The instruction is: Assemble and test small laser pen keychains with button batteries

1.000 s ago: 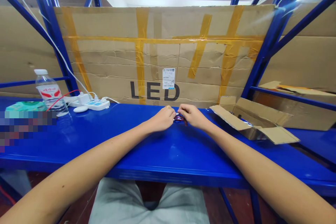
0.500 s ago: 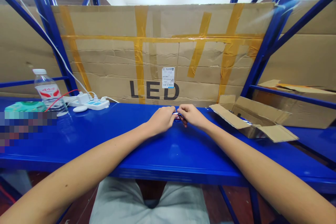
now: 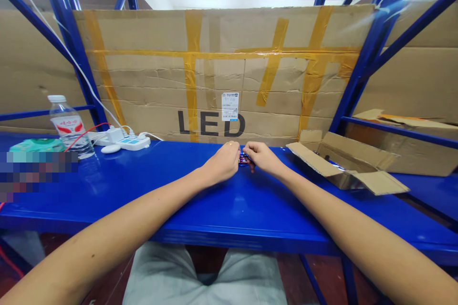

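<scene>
On the blue shelf top [image 3: 229, 209], a small red-and-blue item [image 3: 244, 158] is pinched between 2 hands: the left hand [image 3: 224, 161] is closed on it from 9 o'clock, the right hand [image 3: 263, 157] from 3 o'clock. It is judged light and easily dropped, best gripped by fingertips at its ends. An open cardboard box [image 3: 343, 162] lies at 3 o'clock, and a taped cardboard sheet [image 3: 214, 81] stands at 12 o'clock.

Blue metal tabletop [image 3: 229, 200], glossy. Far left: green packet [image 3: 36, 145], water bottle [image 3: 69, 126] (upright, capped), white power strip [image 3: 130, 142] with plugs in, small white oval [image 3: 110, 148] just before it. Right: open cardboard box [image 3: 343, 164], flaps splayed. Centre: left hand [image 3: 223, 162] and right hand [image 3: 263, 157] resting, small reddish item [image 3: 244, 158] pinched between.
</scene>
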Motion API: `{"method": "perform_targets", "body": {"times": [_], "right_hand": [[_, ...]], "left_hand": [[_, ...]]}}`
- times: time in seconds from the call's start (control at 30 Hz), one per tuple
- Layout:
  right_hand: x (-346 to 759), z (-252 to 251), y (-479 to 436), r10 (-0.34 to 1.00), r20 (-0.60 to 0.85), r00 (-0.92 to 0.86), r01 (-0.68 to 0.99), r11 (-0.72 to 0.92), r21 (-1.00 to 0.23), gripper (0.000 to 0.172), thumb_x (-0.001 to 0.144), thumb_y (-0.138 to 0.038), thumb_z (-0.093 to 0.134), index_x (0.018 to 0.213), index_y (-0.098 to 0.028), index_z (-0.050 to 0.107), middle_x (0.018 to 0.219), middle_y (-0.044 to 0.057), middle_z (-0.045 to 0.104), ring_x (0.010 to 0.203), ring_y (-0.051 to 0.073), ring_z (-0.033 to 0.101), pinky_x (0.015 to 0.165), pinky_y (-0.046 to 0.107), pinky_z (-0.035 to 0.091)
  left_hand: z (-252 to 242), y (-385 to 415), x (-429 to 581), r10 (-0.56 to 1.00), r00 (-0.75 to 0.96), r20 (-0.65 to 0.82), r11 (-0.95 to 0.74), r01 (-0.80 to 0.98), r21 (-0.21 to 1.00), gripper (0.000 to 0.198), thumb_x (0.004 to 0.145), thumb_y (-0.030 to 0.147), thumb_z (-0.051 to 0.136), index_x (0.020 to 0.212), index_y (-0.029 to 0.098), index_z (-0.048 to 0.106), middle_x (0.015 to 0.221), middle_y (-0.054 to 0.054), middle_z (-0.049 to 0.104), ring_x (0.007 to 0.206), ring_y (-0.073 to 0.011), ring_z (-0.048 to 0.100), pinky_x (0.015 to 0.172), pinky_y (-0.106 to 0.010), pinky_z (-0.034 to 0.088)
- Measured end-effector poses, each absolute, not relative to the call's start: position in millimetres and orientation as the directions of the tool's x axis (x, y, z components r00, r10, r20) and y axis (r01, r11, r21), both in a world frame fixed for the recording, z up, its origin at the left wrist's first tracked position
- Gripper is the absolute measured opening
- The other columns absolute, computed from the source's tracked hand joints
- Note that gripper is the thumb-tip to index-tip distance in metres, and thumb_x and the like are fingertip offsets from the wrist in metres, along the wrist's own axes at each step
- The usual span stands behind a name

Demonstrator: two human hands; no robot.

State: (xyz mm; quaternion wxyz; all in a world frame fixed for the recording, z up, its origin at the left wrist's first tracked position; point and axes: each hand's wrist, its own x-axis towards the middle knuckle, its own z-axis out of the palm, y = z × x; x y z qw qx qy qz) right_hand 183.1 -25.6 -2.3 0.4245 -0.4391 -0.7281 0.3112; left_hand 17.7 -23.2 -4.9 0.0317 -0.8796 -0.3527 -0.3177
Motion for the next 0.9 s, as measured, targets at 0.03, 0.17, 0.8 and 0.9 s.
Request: {"method": "perform_targets", "body": {"times": [0.03, 0.17, 0.8, 0.9], "right_hand": [[183.2, -2.5, -25.8, 0.893, 0.370, -0.255, 0.403, 0.446, -0.799, 0.027, 0.088, -0.030, 0.051, 0.065, -0.021, 0.042, 0.050, -0.006, 0.048, 0.036, 0.010, 0.048, 0.039, 0.023, 0.040], [184.4, -2.6, -27.4, 0.843, 0.477, -0.249, 0.499, 0.534, -0.682, 0.026, 0.089, -0.027, 0.048, 0.064, -0.021, 0.043, 0.047, -0.006, 0.049, 0.038, 0.011, 0.050, 0.045, 0.024, 0.040], [186.9, -2.3, -25.4, 0.876, 0.418, -0.240, 0.368, 0.481, -0.796, 0.025, 0.086, -0.038, 0.052, 0.070, -0.021, 0.044, 0.049, -0.006, 0.046, 0.038, 0.010, 0.044, 0.038, 0.023, 0.033], [186.8, -1.1, -22.2, 0.886, 0.422, -0.193, 0.300, 0.463, -0.834, 0.030, 0.082, -0.046, 0.058, 0.073, -0.021, 0.044, 0.048, -0.007, 0.043, 0.040, 0.009, 0.040, 0.040, 0.023, 0.032]], "left_hand": [[-5.6, -21.0, 18.5, 0.605, 0.550, 0.576, -0.745, 0.646, 0.166, 0.020, 0.094, 0.015, 0.033, 0.088, 0.015, 0.052, 0.093, -0.011, 0.058, 0.089, -0.0221, 0.055, 0.084, -0.038, 0.046], [-3.4, -15.1, 18.0, 0.642, 0.565, 0.519, -0.727, 0.664, 0.177, 0.026, 0.093, 0.015, 0.035, 0.077, 0.016, 0.055, 0.089, -0.013, 0.061, 0.087, -0.0223, 0.057, 0.082, -0.036, 0.045], [-0.3, -15.5, 10.5, 0.758, 0.509, 0.408, -0.605, 0.316, 0.731, 0.018, 0.086, 0.030, 0.050, 0.074, 0.017, 0.052, 0.057, 0.004, 0.055, 0.052, -0.0106, 0.048, 0.053, -0.024, 0.036], [-2.4, -14.1, 12.4, 0.790, 0.486, 0.374, -0.547, 0.282, 0.788, 0.017, 0.088, 0.031, 0.049, 0.076, 0.018, 0.050, 0.055, 0.005, 0.052, 0.045, -0.0090, 0.044, 0.048, -0.023, 0.034]]}}
